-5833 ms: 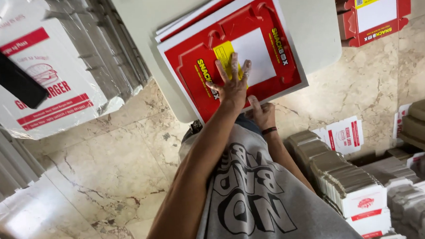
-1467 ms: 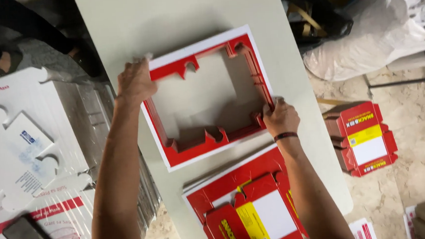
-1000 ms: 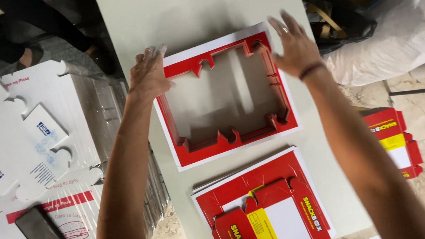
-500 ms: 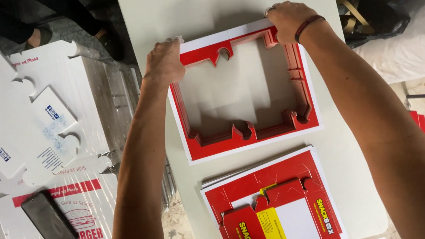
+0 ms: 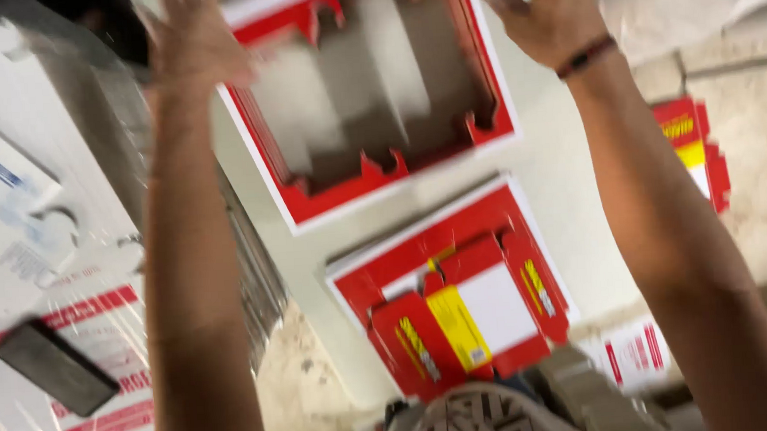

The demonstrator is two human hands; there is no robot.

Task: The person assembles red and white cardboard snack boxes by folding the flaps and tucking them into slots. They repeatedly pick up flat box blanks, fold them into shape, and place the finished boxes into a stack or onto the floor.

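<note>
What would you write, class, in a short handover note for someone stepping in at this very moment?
Left hand: open, at the left edge of the red and white cardboard box blank, contact blurred.
Right hand: open, fingers spread, above the blank's right edge, holding nothing.
The blank lies on the pale table, its side walls partly raised.
A stack of flat red cardboard blanks lies nearer the body.
Done: walls started.
Left: box not yet closed up; stack unfolded.
</note>
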